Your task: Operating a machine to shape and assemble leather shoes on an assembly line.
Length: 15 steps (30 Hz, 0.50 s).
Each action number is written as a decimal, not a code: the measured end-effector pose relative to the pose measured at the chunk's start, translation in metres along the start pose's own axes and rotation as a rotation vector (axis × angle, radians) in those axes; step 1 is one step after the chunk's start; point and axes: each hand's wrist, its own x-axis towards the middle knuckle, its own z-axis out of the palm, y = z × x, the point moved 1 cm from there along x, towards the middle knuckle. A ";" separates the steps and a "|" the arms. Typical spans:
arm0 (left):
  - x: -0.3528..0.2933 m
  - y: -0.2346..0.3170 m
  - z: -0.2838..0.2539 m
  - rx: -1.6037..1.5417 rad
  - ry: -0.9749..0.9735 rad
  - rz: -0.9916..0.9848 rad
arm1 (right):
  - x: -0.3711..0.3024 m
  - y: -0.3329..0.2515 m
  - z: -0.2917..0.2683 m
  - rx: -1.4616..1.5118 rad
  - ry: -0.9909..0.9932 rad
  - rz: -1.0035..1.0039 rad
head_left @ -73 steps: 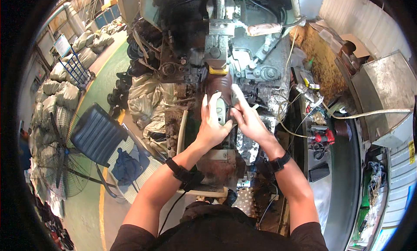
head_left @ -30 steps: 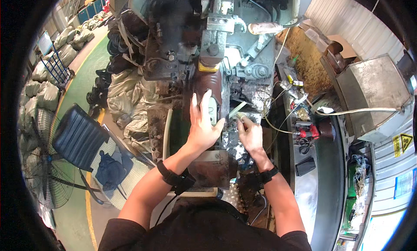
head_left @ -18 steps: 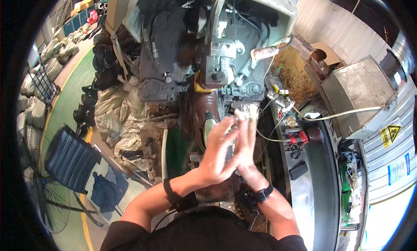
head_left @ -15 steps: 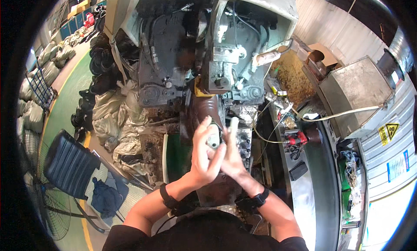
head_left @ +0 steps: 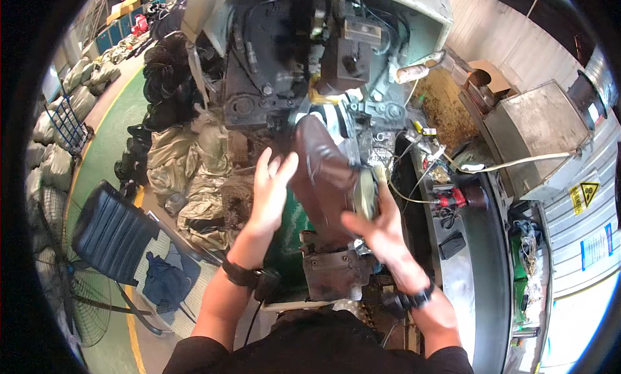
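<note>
A brown leather boot, slightly blurred, lies slanted in front of the machine, with a pale green block, probably the last, showing at its right side. My right hand is closed around that pale green side, thumb toward me. To the left of the boot, my left hand is open with fingers apart; the fingertips come close to the leather, and I cannot tell whether they touch. Beyond the boot's far end stands the machine head. Below the boot is a dark metal bracket.
Light cloth sacks and black bundles lie along the left, near a black chair with blue cloth on its seat. At the right runs a bench bearing a red tool and a cable. A metal box stands farther right.
My hands, earlier close together over the pale block, have parted. The boot has come away from the machine head and tilted, its pale block now to the right in my right hand.
</note>
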 end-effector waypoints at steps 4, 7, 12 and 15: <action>-0.028 0.024 0.027 -0.152 -0.251 -0.135 | -0.081 -0.034 -0.021 -0.588 -0.133 -0.265; -0.049 0.002 0.051 -0.223 -0.368 -0.215 | -0.125 -0.031 -0.048 -0.546 -0.052 -0.175; -0.088 -0.053 0.127 -0.252 -0.394 -0.520 | -0.193 -0.009 -0.104 -0.453 0.208 -0.344; -0.128 -0.110 0.172 -0.163 -0.421 -0.683 | -0.239 0.012 -0.139 -0.315 0.506 -0.295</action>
